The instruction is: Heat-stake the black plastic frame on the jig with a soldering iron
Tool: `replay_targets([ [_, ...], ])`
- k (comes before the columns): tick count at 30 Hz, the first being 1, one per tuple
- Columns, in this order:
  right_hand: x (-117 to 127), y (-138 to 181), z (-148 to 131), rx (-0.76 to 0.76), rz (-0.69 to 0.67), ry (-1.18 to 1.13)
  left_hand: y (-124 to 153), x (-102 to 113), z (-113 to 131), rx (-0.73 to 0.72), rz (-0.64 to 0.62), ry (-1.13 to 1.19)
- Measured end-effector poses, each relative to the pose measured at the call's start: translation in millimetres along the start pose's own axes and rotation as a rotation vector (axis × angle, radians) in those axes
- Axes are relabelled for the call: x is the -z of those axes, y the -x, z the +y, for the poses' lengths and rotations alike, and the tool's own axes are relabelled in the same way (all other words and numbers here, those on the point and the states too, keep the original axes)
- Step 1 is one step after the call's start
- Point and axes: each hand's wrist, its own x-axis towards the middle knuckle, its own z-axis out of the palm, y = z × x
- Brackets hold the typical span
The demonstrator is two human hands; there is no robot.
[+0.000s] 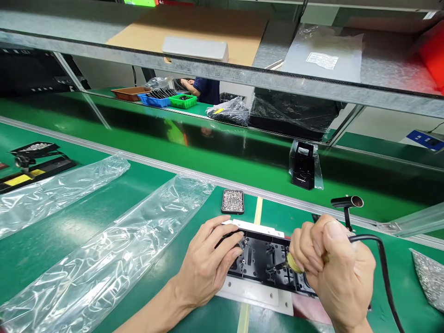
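Note:
A long black plastic housing [255, 254] lies in a white fixture [248, 290] on the green bench, its ribbed inside facing up. At its left end my left hand [206, 259] grips it, with fingertips over the far wall and inside. My right hand [338, 266] is closed around an electric screwdriver [293, 263]; its yellowish nose shows and a black cable [383, 273] leaves the top of the fist. The screwdriver's tip points down into the housing, right of centre. Whether a screw is under the tip, I cannot make out. My right hand hides the housing's right end.
A small black tray of screws [233, 202] sits behind the fixture. A metal tube holder [347, 202] stands behind my right hand. Clear plastic bags [114, 249] lie at left, a bag of small parts [430, 277] at right. A shelf [222, 64] crosses overhead; a co-worker [206, 90] sits beyond.

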Motion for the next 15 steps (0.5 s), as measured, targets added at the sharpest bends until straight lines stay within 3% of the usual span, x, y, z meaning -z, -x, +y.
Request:
replay_targets([
  [10, -5, 0, 3, -0.010, 0.002, 0.044, -2, 0, -3, 0.000, 0.006, 0.007],
  [15, 3, 2, 11, -0.086, -0.001, 0.006, -4, 5, -12, 0.100, 0.042, 0.008],
])
